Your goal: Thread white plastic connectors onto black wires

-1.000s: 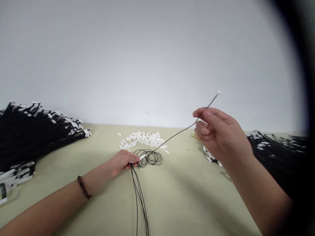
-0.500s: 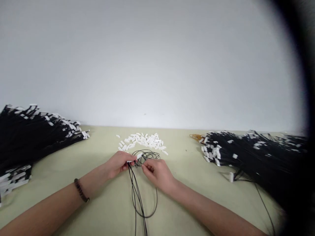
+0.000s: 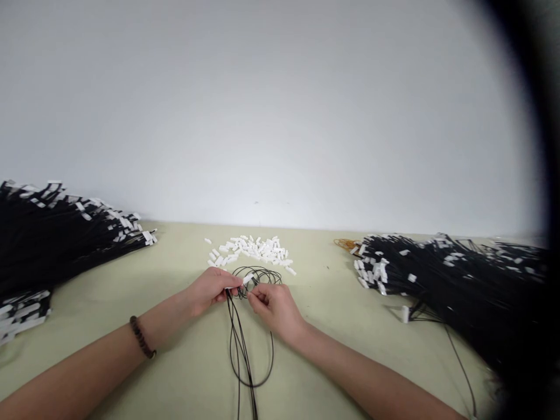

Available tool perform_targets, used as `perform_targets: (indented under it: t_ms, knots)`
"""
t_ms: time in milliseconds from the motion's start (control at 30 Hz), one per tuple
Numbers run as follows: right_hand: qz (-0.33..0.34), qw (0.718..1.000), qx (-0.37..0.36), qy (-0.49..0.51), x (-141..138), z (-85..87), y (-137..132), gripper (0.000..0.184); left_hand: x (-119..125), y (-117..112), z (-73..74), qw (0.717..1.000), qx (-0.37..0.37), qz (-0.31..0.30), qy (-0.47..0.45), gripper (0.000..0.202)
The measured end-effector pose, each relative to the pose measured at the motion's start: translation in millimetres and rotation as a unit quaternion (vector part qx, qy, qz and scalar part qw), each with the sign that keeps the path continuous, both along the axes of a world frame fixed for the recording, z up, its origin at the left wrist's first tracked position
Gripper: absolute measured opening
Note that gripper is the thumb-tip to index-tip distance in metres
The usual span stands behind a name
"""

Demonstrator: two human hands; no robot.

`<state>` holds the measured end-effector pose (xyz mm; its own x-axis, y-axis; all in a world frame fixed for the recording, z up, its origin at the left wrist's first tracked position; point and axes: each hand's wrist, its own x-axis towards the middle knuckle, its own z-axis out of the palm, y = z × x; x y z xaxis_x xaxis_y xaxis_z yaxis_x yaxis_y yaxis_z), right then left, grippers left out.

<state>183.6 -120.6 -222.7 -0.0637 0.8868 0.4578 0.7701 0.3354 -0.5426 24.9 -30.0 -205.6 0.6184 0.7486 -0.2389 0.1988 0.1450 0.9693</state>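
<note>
Between finger and thumb, my left hand [image 3: 215, 290] pinches a white connector [image 3: 233, 286] from which several black wires [image 3: 241, 350] hang down toward the table's front. My right hand [image 3: 276, 306] is closed just to the right, its thumb and forefinger pinched on a thin black wire that is mostly hidden by the fingers. A second white connector piece [image 3: 248, 279] shows between the two hands. Behind them the black wire lies in loose coils [image 3: 265, 272], and one loop droops below my right hand.
Small white connector housings [image 3: 258, 249] lie scattered beyond the hands. A large heap of black wires with white ends [image 3: 56, 239] lies at the left, another heap [image 3: 437, 274] at the right. Yellow-brown wire [image 3: 347, 244] sits beside the right heap. A pale wall [image 3: 271, 116] stands behind the table.
The whole view has shifted slightly. My right hand has come a little closer to my left hand, and the drooping wire loop has moved a little left. Both hands keep their pinch.
</note>
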Motion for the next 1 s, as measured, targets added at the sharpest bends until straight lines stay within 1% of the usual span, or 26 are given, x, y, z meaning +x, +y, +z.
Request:
perform_targets:
  t_ms: [167, 367, 667, 833, 1000]
  knots:
    - [-0.008, 1.000, -0.001, -0.009, -1, 1.1, 0, 0.025, 1, -2, 1.1, 1.000, 0.010, -0.001, 0.001, 0.031]
    - [-0.021, 1.000, 0.014, -0.007, -3, -2.1, -1, 0.025, 2, -6, 3.0, 0.999, 0.029, 0.007, 0.020, 0.030]
    - [-0.015, 1.000, 0.010, 0.003, -1, -2.6, -3, 0.024, 1, -7, 0.9, 0.999, 0.048, 0.000, 0.019, 0.034]
    - [0.000, 0.999, 0.011, -0.032, -2, 1.0, -4, 0.026, 2, -9, 2.7, 0.998, 0.054, -0.005, 0.009, 0.033]
    - [0.007, 0.998, 0.014, -0.062, -2, 2.3, -4, 0.024, 2, -11, 4.1, 0.998, 0.069, -0.002, 0.003, 0.034]
